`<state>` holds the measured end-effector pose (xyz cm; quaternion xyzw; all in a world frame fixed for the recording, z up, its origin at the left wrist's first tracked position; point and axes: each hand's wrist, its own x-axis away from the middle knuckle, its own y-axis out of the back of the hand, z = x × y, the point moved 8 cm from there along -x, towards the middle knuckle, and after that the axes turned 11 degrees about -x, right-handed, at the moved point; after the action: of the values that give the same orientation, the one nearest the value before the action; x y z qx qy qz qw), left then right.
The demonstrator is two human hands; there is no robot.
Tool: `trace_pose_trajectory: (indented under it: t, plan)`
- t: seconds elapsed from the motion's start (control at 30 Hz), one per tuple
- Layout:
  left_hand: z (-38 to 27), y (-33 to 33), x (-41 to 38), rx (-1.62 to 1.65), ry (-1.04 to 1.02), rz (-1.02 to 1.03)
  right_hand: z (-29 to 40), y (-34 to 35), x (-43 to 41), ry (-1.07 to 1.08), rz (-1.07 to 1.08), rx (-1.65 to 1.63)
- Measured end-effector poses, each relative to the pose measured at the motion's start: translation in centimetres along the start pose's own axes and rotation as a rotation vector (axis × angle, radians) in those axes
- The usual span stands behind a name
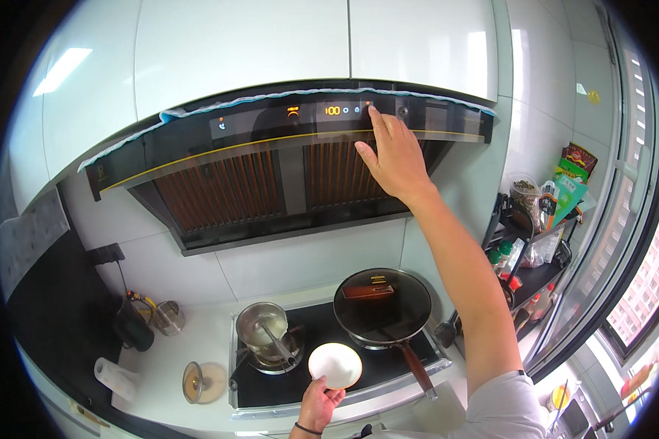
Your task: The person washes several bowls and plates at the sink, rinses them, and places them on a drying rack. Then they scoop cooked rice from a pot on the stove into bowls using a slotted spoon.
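My left hand (319,403) grips the rim of a small white bowl (335,365), which looks empty inside and is held over the front of the black gas hob (307,392). Raised high, my right hand (396,153) has a fingertip at the control panel of a black range hood (263,123), beside a lit orange dot. Lit digits and icons show on that panel. Whether the fingertip presses the panel or only hovers cannot be told. A frying pan with a dark glass lid (381,313) sits on the right burner. On the left burner is a metal saucepan (261,324).
A glass lid (193,382) lies on the white counter left of the hob, near a paper roll (115,378), a dark kettle (133,325) and a steel cup (168,318). At right, a black rack (543,274) holds bottles and food packets beside a window. The frying pan's handle (417,367) points forward.
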<state>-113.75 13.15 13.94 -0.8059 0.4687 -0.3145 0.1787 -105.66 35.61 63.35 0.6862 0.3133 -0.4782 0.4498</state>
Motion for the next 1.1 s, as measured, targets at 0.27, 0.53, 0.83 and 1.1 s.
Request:
trace_pose_trajectory:
  t: [0.27,0.53,0.83,1.1]
  plan:
    - [0.0,0.8,-0.6,0.061,0.008,-0.002,0.0,0.4,-0.8,-0.110,0.052,-0.080]
    - [0.4,4.1,-0.5,0.135,0.017,-0.041,4.7,-2.0,3.7,-0.093,0.057,-0.403]
    - [-0.7,5.1,4.8,0.008,0.026,-0.154,16.0,-15.8,21.2,-0.187,0.973,-0.703]
    - [-0.8,6.6,9.0,-0.002,-0.026,-0.287,24.5,-26.2,35.7,-0.460,1.247,-1.044]
